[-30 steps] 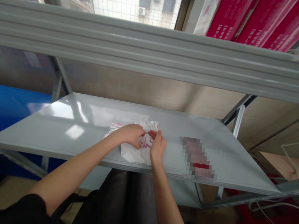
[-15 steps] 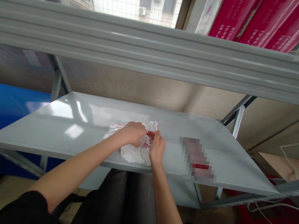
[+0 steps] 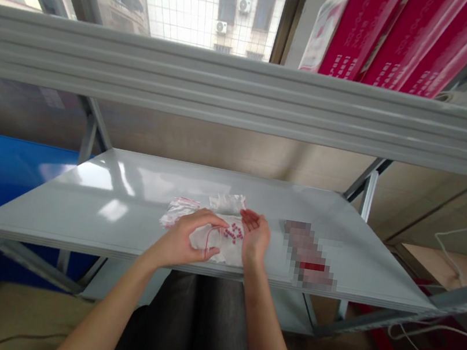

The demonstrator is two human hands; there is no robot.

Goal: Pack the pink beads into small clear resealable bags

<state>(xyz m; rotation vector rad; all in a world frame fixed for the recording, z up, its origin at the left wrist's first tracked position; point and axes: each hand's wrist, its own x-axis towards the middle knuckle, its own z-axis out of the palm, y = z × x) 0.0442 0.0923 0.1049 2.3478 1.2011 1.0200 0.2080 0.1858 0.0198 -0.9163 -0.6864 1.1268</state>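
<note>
My left hand is curved, thumb and fingers apart, holding a small clear zip bag whose red line arcs between thumb and forefinger. Several small dark-pink beads lie scattered on a crumpled white sheet, just right of my left fingertips. On the beads' right side, my right hand is open, its palm turned inward and fingers loosely bent, with nothing visible in it. A pile of clear bags with red lines lies behind my left hand. Part of the held bag is hard to make out.
The grey-white shelf board carries all this. To the right lies a pixelated reddish item. A thick grey shelf beam crosses above the hands, with pink boxes on top. Metal legs stand at both sides.
My hands have moved apart, baring the beads on the white sheet. The left fingers have spread with the bag between them, and the right hand has shifted right and opened.
</note>
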